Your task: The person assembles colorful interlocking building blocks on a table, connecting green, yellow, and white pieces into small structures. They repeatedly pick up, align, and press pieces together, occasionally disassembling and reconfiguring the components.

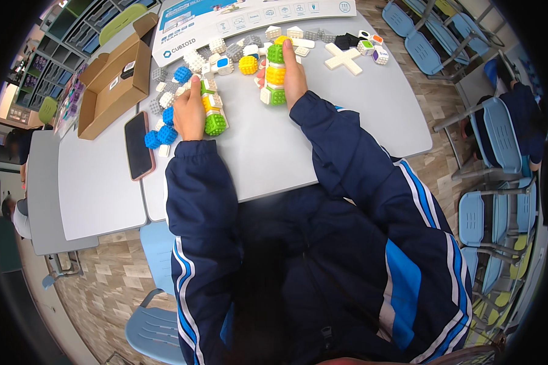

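Note:
My left hand (190,112) is closed around a bar of joined building blocks (212,106), green at both ends with yellow and white between. To its right, my right hand (294,76) grips a similar bar of blocks (275,76), green at top and bottom with yellow in the middle and a white side. The two bars are apart from each other, over the table (256,152). Blue studded blocks (161,136) lie beside my left wrist. Just left of the right-hand bar sits a yellow block (248,64). My fingers partly cover both bars.
A phone (139,146) and an open cardboard box (117,85) lie at the left. Along the back stands a white printed box (249,23), with loose white and grey blocks before it. A white cross-shaped piece (343,59) and small coloured cubes (380,56) sit farther right.

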Demonstrator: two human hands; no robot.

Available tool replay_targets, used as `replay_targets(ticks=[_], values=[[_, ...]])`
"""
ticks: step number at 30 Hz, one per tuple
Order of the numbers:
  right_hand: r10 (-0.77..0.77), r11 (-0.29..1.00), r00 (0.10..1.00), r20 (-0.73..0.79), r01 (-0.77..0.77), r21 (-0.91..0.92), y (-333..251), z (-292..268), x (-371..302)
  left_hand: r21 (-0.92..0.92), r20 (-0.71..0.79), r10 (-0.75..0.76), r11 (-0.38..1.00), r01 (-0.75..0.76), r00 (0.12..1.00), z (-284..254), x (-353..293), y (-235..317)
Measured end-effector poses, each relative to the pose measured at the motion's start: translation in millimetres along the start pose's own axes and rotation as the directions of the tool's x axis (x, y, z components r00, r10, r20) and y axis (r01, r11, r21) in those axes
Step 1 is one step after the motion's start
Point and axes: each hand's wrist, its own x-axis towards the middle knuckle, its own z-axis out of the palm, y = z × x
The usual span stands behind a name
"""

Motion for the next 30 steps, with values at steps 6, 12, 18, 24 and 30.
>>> replay_targets(ticks=[6, 12, 18, 24, 30], values=[[-0.022, 0.999, 1.0, 0.014, 0.022, 0.031, 1, 3, -2, -0.175, -0.138, 0.104, 0.976, -0.128, 0.985, 9, 8, -15], [-0.137, 0.99, 0.988, -0.072, 0.138, 0.002, 3, 2, -4, 0.106, -0.419, 0.472, 0.874, -0.475, 0.775, 3, -33, 26], [-0.223, 0.972, 0.962, -0.158, 0.232, 0.046, -1, 3, -7, 0.366, -0.082, 0.851, 0.51, -0.778, 0.519, 15, -67, 45], [-0.138, 0.964, 0.974, -0.178, 0.174, 0.203, -7, 13, -19, 0.457, 0.091, 0.932, 0.273, -0.847, 0.35, 33, -76, 43], [-0.019, 0.978, 0.985, -0.174, 0.055, 0.202, -3, 10, -17, 0.383, 0.122, 0.941, 0.25, -0.889, 0.317, 41, -72, 36]])
